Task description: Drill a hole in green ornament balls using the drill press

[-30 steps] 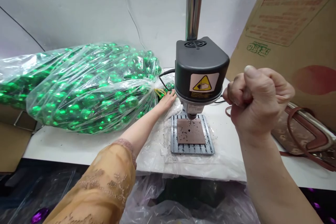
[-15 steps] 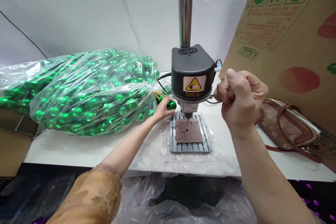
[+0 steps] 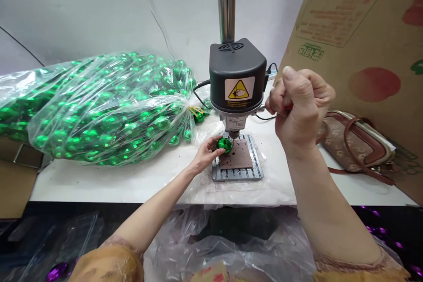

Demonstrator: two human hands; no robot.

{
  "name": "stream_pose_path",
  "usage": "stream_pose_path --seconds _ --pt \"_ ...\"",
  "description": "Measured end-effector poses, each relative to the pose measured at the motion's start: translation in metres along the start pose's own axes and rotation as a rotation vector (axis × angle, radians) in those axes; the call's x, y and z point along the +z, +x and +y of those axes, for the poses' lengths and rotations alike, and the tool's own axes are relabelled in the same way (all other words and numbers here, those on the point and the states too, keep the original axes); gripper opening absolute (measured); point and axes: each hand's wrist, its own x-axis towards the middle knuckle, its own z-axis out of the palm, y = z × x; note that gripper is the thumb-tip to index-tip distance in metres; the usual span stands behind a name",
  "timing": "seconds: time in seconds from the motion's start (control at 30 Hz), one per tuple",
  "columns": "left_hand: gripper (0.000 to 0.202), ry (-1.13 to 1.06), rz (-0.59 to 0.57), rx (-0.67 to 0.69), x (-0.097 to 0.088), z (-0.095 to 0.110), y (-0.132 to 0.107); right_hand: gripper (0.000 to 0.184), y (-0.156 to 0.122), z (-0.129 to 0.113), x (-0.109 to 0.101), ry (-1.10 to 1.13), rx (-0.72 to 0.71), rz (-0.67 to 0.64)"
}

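My left hand (image 3: pixel 204 154) pinches a shiny green faceted ball (image 3: pixel 224 144) and holds it on the brown pad (image 3: pixel 241 159) of a small bench drill, right beside the drill bit. The drill's black head (image 3: pixel 237 77) with a yellow warning sticker hangs over the grey slotted base (image 3: pixel 256 172). My right hand (image 3: pixel 299 103) is a closed fist around the drill's side lever, of which almost nothing shows. A large clear plastic bag full of green balls (image 3: pixel 99 105) lies on the table to the left.
A chrome column (image 3: pixel 225 2) rises behind the drill. A big cardboard box (image 3: pixel 360 31) leans at the right, with a brown handbag (image 3: pixel 355 141) below it. Clear plastic sheeting (image 3: pixel 228 246) hangs off the white table's front edge. Purple balls (image 3: pixel 54 272) lie below at left.
My left hand drew a green ball from the mouth of the bag and brought it to the drill's pad under the bit. My right fist stayed on the lever.
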Motion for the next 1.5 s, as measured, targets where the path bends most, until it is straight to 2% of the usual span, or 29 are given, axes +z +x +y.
stream_pose_path --seconds 0.13,0.27,0.53,0.7,0.93,1.07,1.23,1.5 --pt "0.063 0.111 0.039 0.038 0.008 0.0 0.004 0.057 0.0 -0.001 0.0 -0.018 0.005 -0.005" --pt "0.063 0.086 0.028 0.08 0.018 -0.002 0.006 0.052 -0.003 -0.002 -0.001 -0.011 -0.007 -0.015" --pt "0.06 0.181 0.031 0.113 0.034 0.0 -0.004 0.054 -0.003 -0.002 -0.002 -0.072 -0.016 -0.039" --pt "0.059 0.107 -0.001 0.138 0.042 -0.003 -0.011 0.054 -0.003 -0.001 -0.003 -0.059 -0.03 -0.054" --pt "0.054 0.091 0.007 0.134 0.044 -0.008 -0.01 0.053 -0.005 -0.001 -0.005 -0.04 -0.018 -0.044" --pt "0.054 0.087 0.029 0.141 0.046 -0.008 -0.01 0.053 -0.018 0.0 -0.01 -0.074 -0.082 -0.031" --pt "0.056 0.081 0.04 0.136 0.046 -0.01 -0.01 0.052 -0.031 0.004 -0.013 -0.003 -0.167 -0.044" --pt "0.056 0.086 0.04 0.148 0.047 -0.013 -0.01 0.05 -0.038 0.007 -0.016 0.019 -0.205 -0.089"
